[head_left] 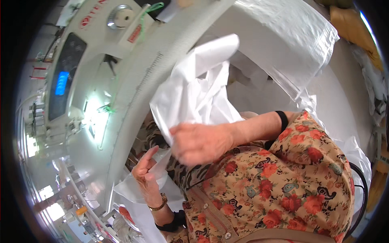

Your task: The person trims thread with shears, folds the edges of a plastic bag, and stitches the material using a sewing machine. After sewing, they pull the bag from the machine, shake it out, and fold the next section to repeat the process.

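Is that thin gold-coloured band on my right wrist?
No, the thin gold-coloured wristband circles the wrist of the left hand, and none shows by the right hand.

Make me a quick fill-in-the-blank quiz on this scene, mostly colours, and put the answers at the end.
1. The small lit screen on the sewing machine glows ____.
2. A gold-coloured wristband is worn on the arm of the person's ____ hand.
3. The crumpled sheet next to the right hand is ____.
4. The large roses on the patterned top are ____.

Missing words: blue; left; white; red.
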`<state>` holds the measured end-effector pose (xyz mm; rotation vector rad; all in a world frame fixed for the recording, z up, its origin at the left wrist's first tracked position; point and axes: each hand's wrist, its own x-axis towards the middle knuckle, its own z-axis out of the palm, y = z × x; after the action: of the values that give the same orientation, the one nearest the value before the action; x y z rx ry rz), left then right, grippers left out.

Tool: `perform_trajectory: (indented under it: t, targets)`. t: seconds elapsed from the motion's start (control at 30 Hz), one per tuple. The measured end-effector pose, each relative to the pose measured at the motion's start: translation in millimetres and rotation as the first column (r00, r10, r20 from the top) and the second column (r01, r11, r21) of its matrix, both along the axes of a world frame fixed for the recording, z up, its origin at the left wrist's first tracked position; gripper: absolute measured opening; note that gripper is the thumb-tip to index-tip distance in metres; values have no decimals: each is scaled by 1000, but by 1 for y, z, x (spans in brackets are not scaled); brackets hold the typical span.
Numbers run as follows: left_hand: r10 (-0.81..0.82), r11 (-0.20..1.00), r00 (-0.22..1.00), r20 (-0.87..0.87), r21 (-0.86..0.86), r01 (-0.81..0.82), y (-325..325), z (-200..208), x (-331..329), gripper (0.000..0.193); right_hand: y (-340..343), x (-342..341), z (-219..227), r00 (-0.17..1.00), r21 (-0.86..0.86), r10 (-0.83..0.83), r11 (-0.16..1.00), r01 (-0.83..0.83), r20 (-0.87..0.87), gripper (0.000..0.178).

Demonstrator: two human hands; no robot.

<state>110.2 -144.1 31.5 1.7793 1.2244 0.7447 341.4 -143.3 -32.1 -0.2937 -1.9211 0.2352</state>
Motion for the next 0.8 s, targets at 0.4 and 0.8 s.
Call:
perform_trajectory:
  t: [0.4,0.8]
  targets:
    - [529,838,824,203,25,-545,-50,24,-47,43,15,-52,41,997,231,36,972,-51,70,24]
    - [725,510,550,414,214,-833,-72,22,-146,35,2,62,-67,464,-616,446,718,324,765,36]
